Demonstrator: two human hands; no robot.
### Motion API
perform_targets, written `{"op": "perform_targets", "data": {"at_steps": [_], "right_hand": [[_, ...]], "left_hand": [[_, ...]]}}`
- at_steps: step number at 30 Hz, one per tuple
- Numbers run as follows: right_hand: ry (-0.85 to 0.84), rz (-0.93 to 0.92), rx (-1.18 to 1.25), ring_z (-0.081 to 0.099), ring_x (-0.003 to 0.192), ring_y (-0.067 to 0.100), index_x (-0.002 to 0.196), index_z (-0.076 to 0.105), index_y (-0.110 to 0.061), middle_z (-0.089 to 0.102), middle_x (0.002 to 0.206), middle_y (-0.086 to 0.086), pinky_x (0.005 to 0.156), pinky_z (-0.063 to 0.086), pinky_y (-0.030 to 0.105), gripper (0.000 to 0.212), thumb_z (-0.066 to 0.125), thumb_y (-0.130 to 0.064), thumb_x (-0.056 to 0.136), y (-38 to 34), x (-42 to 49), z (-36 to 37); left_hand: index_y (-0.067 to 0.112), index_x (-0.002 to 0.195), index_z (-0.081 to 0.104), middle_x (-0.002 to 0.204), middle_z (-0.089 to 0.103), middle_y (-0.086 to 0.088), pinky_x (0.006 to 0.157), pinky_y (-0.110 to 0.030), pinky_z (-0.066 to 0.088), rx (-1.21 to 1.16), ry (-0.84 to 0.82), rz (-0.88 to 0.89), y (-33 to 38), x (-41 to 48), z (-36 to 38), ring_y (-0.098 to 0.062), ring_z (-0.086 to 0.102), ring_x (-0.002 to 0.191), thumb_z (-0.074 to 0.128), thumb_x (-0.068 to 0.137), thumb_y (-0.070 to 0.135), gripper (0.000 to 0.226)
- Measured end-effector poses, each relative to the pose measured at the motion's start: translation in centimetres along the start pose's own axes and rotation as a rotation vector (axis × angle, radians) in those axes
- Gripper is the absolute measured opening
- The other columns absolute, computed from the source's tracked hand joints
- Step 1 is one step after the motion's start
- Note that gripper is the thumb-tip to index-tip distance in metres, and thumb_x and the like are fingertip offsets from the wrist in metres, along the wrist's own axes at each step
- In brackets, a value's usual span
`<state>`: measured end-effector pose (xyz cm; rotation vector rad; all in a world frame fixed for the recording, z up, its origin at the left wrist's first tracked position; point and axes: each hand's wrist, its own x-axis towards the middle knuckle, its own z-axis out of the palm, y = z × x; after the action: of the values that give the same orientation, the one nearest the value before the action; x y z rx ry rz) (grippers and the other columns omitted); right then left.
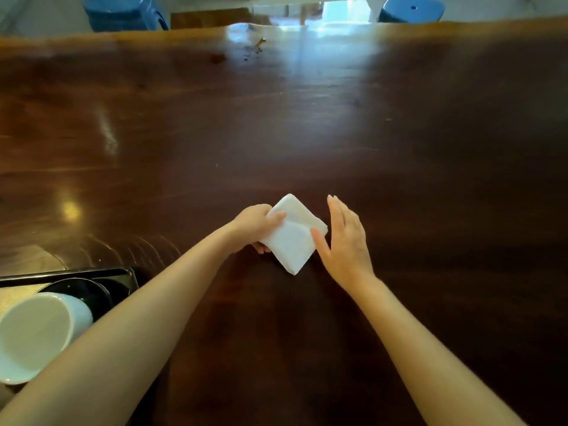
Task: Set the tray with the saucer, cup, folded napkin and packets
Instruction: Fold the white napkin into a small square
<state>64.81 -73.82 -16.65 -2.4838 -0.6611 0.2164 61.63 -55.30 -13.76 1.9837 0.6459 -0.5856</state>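
A wide dark wooden table (307,124) fills the view. Two blue stools (123,10) stand behind its far edge. At the near left corner of the table lies a black tray (130,276), and on the tray sits a dark saucer (92,292) with a white cup (40,333) on it; the cup looks tilted. Near the middle of the table, well apart from the tray, is the folded white napkin (293,235). The left hand (256,224) pinches its left edge, thumb on top and fingers below. The right hand (345,241) is flat with fingers apart, its thumb touching the right edge of the napkin.
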Motion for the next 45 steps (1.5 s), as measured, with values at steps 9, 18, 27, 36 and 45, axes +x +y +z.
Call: {"op": "perform_targets", "data": {"at_steps": [9, 18, 27, 36, 45], "right_hand": [[-0.097, 0.106, 0.631, 0.05, 0.111, 0.002, 0.141, 0.037, -0.017, 0.048, 0.128, -0.009, 0.081, 0.043, 0.001, 0.056, 0.059, -0.019, 0.09, -3.7, -3.2, 0.0], [-0.014, 0.23, 0.875, 0.057, 0.112, 0.013, 0.137, 0.041, -0.018, 0.054, 0.125, -0.005, 0.087, 0.055, 0.025, 0.044, 0.05, -0.013, 0.095, -5.6, -3.6, -1.1], [-0.085, 0.527, 1.608, 0.068, 0.092, 0.022, 0.122, 0.056, -0.011, 0.068, 0.107, 0.013, 0.084, 0.055, 0.036, 0.03, 0.041, -0.01, 0.096, -7.1, -4.0, -2.9], [0.11, 0.268, 0.907, 0.062, 0.081, 0.013, 0.09, 0.054, -0.016, 0.061, 0.088, 0.001, 0.049, 0.05, 0.016, 0.025, 0.047, -0.04, 0.094, -10.2, -2.6, -5.4], [-0.059, 0.148, 0.885, 0.061, 0.088, 0.013, 0.09, 0.059, -0.019, 0.062, 0.087, -0.004, 0.065, 0.052, 0.018, 0.015, 0.049, -0.03, 0.095, -9.2, -2.7, -7.2]], "left_hand": [[0.018, 0.088, 0.052, 0.066, 0.058, -0.005, 0.035, -0.018, 0.037, -0.742, 0.365, -0.037, -0.4, -4.3, 3.0, -0.005, 0.05, 0.036, 0.037, 0.099, 0.037, 0.027], [0.02, 0.095, 0.05, 0.072, 0.063, -0.004, 0.041, -0.019, 0.046, -0.973, 0.425, -0.049, 1.0, -7.1, 3.4, -0.006, 0.056, 0.038, 0.042, 0.097, 0.036, 0.018], [0.021, 0.118, 0.042, 0.097, 0.064, -0.004, 0.053, -0.023, 0.053, -1.13, 0.491, 0.071, 0.9, -9.7, 3.9, -0.013, 0.064, 0.067, 0.038, 0.099, 0.031, 0.021], [0.018, 0.126, 0.05, 0.121, 0.063, -0.008, 0.093, -0.044, 0.052, -1.313, 0.4, 0.238, 1.5, -12.3, 2.9, -0.025, 0.062, 0.109, 0.047, 0.095, 0.034, 0.036], [0.023, 0.103, 0.057, 0.098, 0.065, 0.0, 0.068, -0.027, 0.057, -1.026, 0.578, 0.327, 2.2, -14.7, 1.1, -0.014, 0.064, 0.086, 0.045, 0.096, 0.032, 0.016]]}}
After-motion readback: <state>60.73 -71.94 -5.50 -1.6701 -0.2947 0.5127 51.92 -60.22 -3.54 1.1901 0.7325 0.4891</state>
